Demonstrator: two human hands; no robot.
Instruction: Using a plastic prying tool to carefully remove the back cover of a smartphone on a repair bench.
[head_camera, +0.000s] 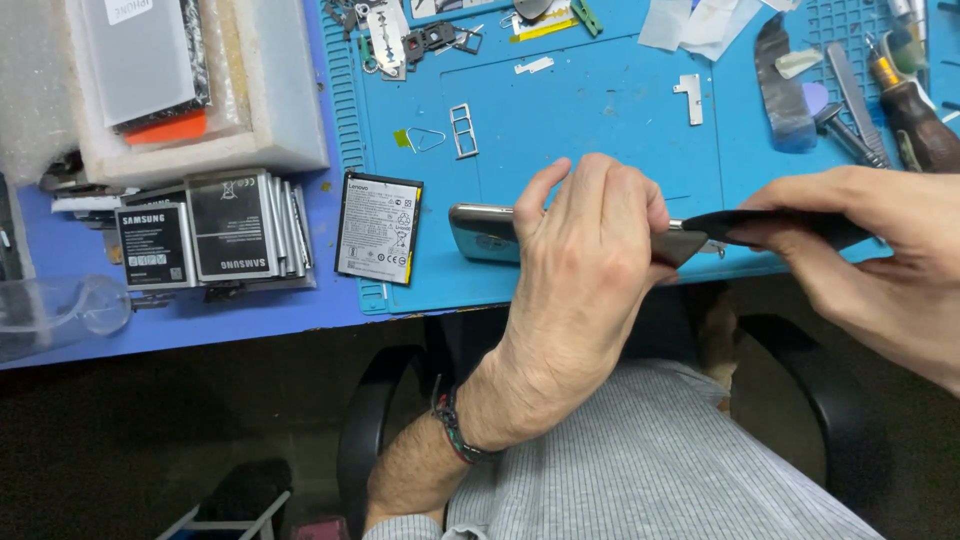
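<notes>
My left hand (580, 270) grips a grey smartphone (482, 232) held on edge above the near border of the blue work mat (590, 110). The fingers wrap over its top and hide most of it. My right hand (880, 250) pinches a thin black flat tool (740, 228) whose tip meets the phone's right end, next to my left thumb. A loose phone battery (378, 228) lies flat on the mat just left of the phone.
A stack of several batteries (215, 235) sits on the blue table at left, with white foam boxes (175, 85) behind it. A SIM tray (464, 130), metal brackets (690, 98), small parts and screwdrivers (915, 110) lie on the mat's far side. Clear safety glasses (60, 310) rest at far left.
</notes>
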